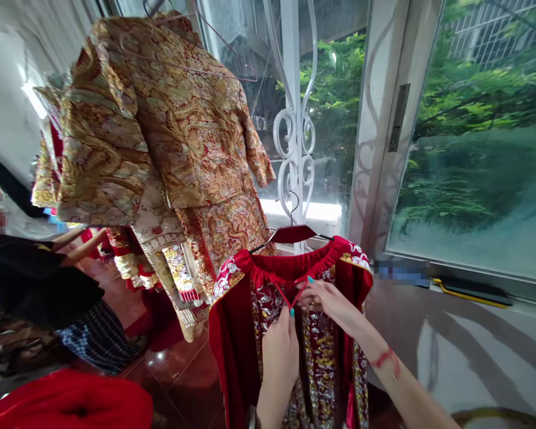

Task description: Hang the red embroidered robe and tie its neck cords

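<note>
A dark red garment (232,333) with a gathered neckline or waistband and silver and gold embroidery hangs in front of me on a dark red hanger (293,233). Thin red drawstrings (280,290) come out at the middle of its gathered edge. My left hand (280,348) is closed, thumb up, pinching the drawstring just below that edge. Slightly higher and to the right, my right hand (328,301) also has its fingers closed on the drawstring, against the garment's front. Both hands have teal nails, and a red bracelet circles my right wrist.
Gold brocade jackets (201,131) hang at the upper left. A person in dark clothes (31,280) bends at the far left, arms toward hanging garments. Red cloth (71,399) lies at lower left. White scrolled ironwork (290,137) stands before the window, with a yellow-edged dark object (471,292) on the sill.
</note>
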`<control>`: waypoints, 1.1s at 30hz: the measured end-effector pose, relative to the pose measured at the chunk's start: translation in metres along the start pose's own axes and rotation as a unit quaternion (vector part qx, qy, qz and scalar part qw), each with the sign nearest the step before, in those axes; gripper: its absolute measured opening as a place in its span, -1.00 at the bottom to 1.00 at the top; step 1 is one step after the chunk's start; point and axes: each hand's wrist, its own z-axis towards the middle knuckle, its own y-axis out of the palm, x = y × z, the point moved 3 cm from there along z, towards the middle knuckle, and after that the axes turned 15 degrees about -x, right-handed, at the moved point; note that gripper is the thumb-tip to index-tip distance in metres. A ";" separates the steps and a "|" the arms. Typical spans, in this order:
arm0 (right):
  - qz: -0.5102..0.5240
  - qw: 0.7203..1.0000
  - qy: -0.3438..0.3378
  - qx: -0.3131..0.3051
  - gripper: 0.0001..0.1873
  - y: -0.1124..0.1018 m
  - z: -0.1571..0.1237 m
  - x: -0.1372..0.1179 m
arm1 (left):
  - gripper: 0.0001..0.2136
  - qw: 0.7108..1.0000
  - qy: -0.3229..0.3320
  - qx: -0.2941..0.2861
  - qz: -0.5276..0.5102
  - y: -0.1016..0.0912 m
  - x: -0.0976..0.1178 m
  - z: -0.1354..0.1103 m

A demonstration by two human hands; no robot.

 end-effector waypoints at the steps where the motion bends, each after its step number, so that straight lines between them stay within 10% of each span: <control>1: -0.100 0.992 -0.042 0.066 -0.59 -0.004 -0.015 0.006 | -0.62 1.000 0.001 -0.001 -0.012 0.000 -0.001 -0.002; 4: -0.482 0.827 -0.221 0.186 -0.69 -0.001 -0.049 0.013 | -0.62 0.999 0.013 -0.012 -0.040 -0.001 0.001 -0.008; 6: -0.666 0.672 -0.286 0.153 -0.64 0.008 -0.052 0.015 | -0.64 0.999 0.024 -0.025 -0.022 -0.005 0.006 -0.012; 8: -0.740 0.584 -0.315 0.108 -0.58 0.009 -0.044 0.011 | -0.67 0.999 0.029 -0.037 0.014 -0.011 0.012 -0.013; 19: -0.769 0.506 -0.390 -0.007 -0.58 0.011 -0.008 -0.020 | -0.70 0.974 0.123 -0.123 -0.146 -0.044 0.016 0.000; 28: -0.814 0.444 -0.374 -0.014 -0.59 0.018 0.007 -0.006 | -0.51 0.838 0.178 -0.277 -0.436 -0.008 0.015 -0.002; 33: -0.811 0.488 -0.314 -0.079 -0.56 0.021 0.003 -0.016 | -0.55 0.908 0.156 -0.185 -0.341 -0.034 -0.012 0.003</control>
